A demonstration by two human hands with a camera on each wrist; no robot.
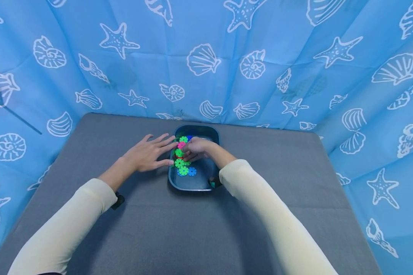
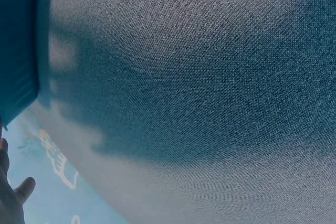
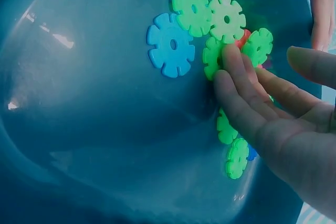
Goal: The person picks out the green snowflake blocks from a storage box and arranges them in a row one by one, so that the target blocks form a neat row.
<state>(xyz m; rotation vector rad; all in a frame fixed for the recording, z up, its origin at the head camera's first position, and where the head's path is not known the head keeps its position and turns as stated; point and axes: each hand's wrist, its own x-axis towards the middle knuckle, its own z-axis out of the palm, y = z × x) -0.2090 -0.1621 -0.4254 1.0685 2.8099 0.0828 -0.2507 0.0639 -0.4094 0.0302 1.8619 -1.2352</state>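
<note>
A dark blue tray (image 1: 203,179) holds several notched plastic discs, mostly green, gathered along its left side. Inside it my right hand (image 1: 197,147) reaches down; its fingertips touch a green disc (image 3: 212,59), while the thumb stands apart. A blue disc (image 3: 170,45) and a pale green disc (image 3: 227,19) lie close by, and a pink disc (image 1: 181,145) shows near the fingers. My left hand (image 1: 153,152) spreads its straight fingers at the tray's left rim, holding nothing. Part of the pile is hidden under the right fingers.
The tray stands on a grey cloth-covered table (image 1: 151,233), near its back edge. Behind and at both sides hangs a blue curtain (image 1: 223,88) with white shells and starfish. Dark wrist devices, such as the left one (image 1: 118,200), sit at the cream sleeves.
</note>
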